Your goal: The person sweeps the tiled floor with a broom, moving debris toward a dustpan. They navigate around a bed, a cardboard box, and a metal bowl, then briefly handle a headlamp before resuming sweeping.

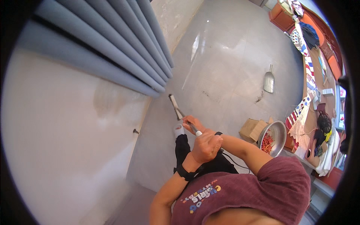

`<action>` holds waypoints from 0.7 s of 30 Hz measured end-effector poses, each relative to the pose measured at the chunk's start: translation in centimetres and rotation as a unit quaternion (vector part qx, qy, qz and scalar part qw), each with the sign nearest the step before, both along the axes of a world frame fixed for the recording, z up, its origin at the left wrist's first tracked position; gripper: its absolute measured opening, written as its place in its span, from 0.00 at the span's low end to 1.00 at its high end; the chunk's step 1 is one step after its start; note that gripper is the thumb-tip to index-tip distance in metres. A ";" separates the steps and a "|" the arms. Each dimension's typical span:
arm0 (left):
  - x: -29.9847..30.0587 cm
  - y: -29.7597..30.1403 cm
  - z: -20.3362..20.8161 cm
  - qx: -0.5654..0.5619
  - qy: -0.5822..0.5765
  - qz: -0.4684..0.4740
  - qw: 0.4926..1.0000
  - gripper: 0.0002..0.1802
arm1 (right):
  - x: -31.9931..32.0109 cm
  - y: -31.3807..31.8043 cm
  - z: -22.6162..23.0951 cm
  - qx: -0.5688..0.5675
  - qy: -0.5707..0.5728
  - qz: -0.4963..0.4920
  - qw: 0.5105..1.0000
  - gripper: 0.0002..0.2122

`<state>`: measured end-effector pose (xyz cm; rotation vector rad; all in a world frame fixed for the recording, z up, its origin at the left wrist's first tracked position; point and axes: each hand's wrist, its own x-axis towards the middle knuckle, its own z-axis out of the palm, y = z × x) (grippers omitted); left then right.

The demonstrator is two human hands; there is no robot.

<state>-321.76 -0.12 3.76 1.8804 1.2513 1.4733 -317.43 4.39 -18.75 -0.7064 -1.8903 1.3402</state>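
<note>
Mop (174, 106) is down by the person's foot, head at floor level, just off the lower edge of the grey-blue pleated curtain (123, 45). Head: narrow, straight bar, off-white face, dark at both ends, set at a slant. Shaft (183, 113): thin, greyish, joins near mid-head and runs back toward the body. White sleeve (198, 133) on the shaft right by the upper hand. Fine detail on the head is too small to read.

Grip: both hands clamped on the shaft. Left hand (206, 146) is fisted around the upper end, nearer the torso; right hand (195, 122) has its fingers wrapped lower, nearer the head. White shoe (179, 130) sits just beside the head. Metal dustpan (269, 81) lies on the floor, well apart, to the right.
</note>
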 end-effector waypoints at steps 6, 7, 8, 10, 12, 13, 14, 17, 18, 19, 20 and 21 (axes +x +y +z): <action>-2.9 6.4 -4.8 -0.120 0.034 -0.118 0.985 0.06 | -0.6 5.7 -7.8 0.013 -0.120 -0.099 0.988 0.12; -3.2 7.9 -5.1 -0.144 0.035 -0.143 0.979 0.07 | -0.3 6.8 -8.7 0.015 -0.206 -0.131 0.970 0.14; -3.3 9.5 -5.3 -0.145 0.037 -0.157 0.976 0.08 | 0.1 8.3 -9.4 -0.002 -0.194 -0.146 0.970 0.14; -3.8 12.9 -5.3 -0.144 0.043 -0.174 0.973 0.09 | 0.0 10.5 -10.1 -0.060 -0.221 -0.164 0.960 0.13; -4.3 14.8 -4.7 -0.154 0.016 -0.177 0.972 0.10 | -0.6 11.3 -9.8 -0.077 -0.217 -0.187 0.955 0.12; -4.4 15.3 -4.3 -0.156 -0.001 -0.177 0.972 0.11 | -0.9 11.3 -9.2 -0.074 -0.208 -0.200 0.954 0.12; -5.0 15.5 -4.0 -0.124 0.020 -0.181 0.976 0.09 | -1.2 11.3 -8.4 -0.070 -0.198 -0.214 0.954 0.11; -6.8 14.6 -2.8 -0.137 0.076 -0.235 0.959 0.08 | -2.9 11.6 -5.3 -0.031 -0.146 -0.277 0.949 0.10; -7.2 13.9 -2.5 -0.134 0.063 -0.247 0.958 0.07 | -3.5 11.4 -4.3 0.001 -0.118 -0.312 0.943 0.10; -7.1 13.4 -2.3 -0.122 0.062 -0.258 0.957 0.06 | -3.1 11.4 -3.3 -0.022 -0.148 -0.252 0.956 0.10; -6.9 13.1 -2.2 -0.111 0.060 -0.266 0.956 0.06 | -2.6 11.3 -2.7 -0.046 -0.178 -0.188 0.965 0.09; -6.5 12.9 -2.2 -0.086 0.050 -0.273 0.957 0.06 | -2.0 11.3 -2.3 -0.063 -0.204 -0.113 0.970 0.09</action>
